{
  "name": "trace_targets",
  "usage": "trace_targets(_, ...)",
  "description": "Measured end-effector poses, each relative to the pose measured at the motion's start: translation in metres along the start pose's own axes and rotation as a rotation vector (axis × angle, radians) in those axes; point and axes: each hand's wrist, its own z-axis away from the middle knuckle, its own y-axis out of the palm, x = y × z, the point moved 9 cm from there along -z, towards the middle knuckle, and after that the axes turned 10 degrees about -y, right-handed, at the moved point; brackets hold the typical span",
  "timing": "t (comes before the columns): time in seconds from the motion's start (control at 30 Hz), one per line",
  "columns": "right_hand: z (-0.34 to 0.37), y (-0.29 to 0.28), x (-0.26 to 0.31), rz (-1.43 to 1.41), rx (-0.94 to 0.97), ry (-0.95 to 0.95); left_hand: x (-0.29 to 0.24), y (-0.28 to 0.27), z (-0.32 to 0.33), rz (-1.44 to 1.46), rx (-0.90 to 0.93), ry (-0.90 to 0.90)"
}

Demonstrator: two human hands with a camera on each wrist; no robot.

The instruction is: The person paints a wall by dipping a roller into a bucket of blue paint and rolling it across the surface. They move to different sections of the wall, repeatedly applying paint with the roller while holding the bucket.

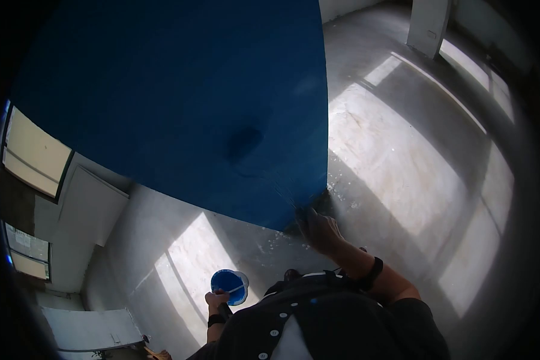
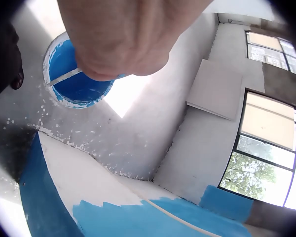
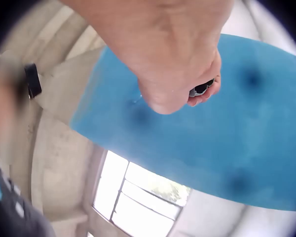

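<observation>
My left hand (image 1: 217,298) grips the pale handle strip (image 2: 64,78) of a white bucket (image 1: 245,279) low at my side. Blue paint (image 2: 84,91) lies in the bucket and coats its inner wall. My right hand (image 1: 319,233) is raised by the lower corner of a blue-painted wall (image 1: 162,90), with fingers curled round a black and grey handle (image 3: 203,89). The far part of that tool is hidden by the hand. Thin pale lines (image 1: 279,187) run up the wall surface from near the right hand.
White specks (image 1: 276,245) dot the grey concrete floor (image 1: 396,156) near the wall's foot. Windows (image 2: 264,148) and a leaning white board (image 2: 216,89) are along another wall. A white panel (image 1: 93,329) stands low at the left, and a pillar (image 1: 429,27) at the far right.
</observation>
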Motion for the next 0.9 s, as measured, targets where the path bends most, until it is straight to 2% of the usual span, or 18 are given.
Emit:
trace_targets(0.07,0.009,-0.03,-0.024,-0.027,0.058,-0.026,-0.001,0.025,0.034,-0.495,-0.176,0.195)
trace_targets(0.13,0.007,-0.066,-0.053,0.002,0.115,-0.042,0.0,0.075,0.092,-0.998,-0.368,0.354)
trace_targets(0.17,0.011,-0.08,-0.069,-0.012,0.122,-0.05,0.004,0.098,0.107,-0.992,-0.385,0.356)
trace_targets(0.2,0.012,-0.099,-0.086,-0.023,0.103,-0.066,0.028,0.088,0.118,-0.073,-0.463,0.106)
trace_targets(0.23,0.016,-0.114,-0.102,-0.037,0.088,-0.079,0.078,0.101,0.125,0.847,-0.466,-0.151)
trace_targets(0.27,0.021,-0.125,-0.116,-0.049,0.096,-0.079,0.079,0.07,0.091,0.651,-0.346,-0.216)
trace_targets(0.3,0.023,-0.136,-0.13,-0.088,0.09,-0.07,0.089,0.08,0.097,0.656,-0.354,-0.209)
trace_targets(0.37,0.022,-0.153,-0.153,-0.137,0.094,-0.062,0.116,0.093,0.11,0.665,-0.492,-0.219)
trace_targets(0.43,0.018,-0.163,-0.178,-0.262,0.139,0.046,0.144,0.116,0.125,0.794,-0.58,-0.214)
trace_targets(0.5,0.014,-0.172,-0.199,-0.32,0.131,0.053,0.174,0.102,0.095,0.787,-0.536,-0.216)
trace_targets(0.53,0.012,-0.176,-0.21,-0.358,0.115,0.071,0.184,0.179,0.155,0.816,-0.632,-0.257)
trace_targets(0.57,0.019,-0.175,-0.223,-0.394,0.091,0.08,0.202,0.198,0.157,0.947,-0.586,-0.388)
trace_targets(0.6,0.018,-0.179,-0.243,-0.323,0.118,0.17,0.213,0.213,0.157,1.024,-0.577,-0.41)
trace_targets(0.63,0.017,-0.189,-0.251,-0.326,0.133,0.176,0.225,0.223,0.153,1.058,-0.581,-0.404)
trace_targets(0.7,0.0,-0.217,-0.274,-0.117,0.157,0.246,0.239,0.245,0.146,1.116,-0.575,-0.394)
trace_targets(0.8,0.005,-0.236,-0.309,-0.135,0.196,0.319,0.263,0.261,0.139,1.188,-0.569,-0.38)
trace_targets(0.9,-0.032,-0.26,-0.319,-0.142,0.21,0.34,0.274,0.278,0.147,1.25,-0.588,-0.335)
